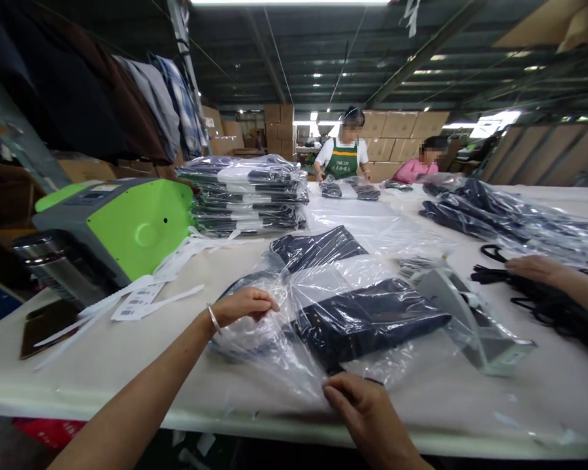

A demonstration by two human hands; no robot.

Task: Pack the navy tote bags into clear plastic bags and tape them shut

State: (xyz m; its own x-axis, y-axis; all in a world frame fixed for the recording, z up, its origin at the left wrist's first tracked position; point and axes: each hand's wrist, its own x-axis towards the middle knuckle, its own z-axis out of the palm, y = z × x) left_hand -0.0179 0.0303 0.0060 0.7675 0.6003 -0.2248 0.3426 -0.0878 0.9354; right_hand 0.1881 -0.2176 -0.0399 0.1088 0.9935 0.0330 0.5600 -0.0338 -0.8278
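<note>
A folded dark navy garment (372, 313) with a white paper band (336, 281) lies inside a clear plastic bag (284, 359) on the table in front of me. My left hand (247, 305), with a bangle at the wrist, pinches the bag's plastic on its left side. Lower down, near the table's front edge, my right hand (365, 408) grips the near edge of the same bag between thumb and fingers. Small gold dots show on the garment through the film. To the right of the bag stands a grey-white tape dispenser (480, 326).
A green and grey machine (142, 225), a steel flask (53, 267), barcode labels (137, 300) and a phone (46, 326) sit left. Bagged garments (247, 196) are stacked behind. Another person's hand (536, 269) rests by black cords (553, 307) at right. Two people work across the table.
</note>
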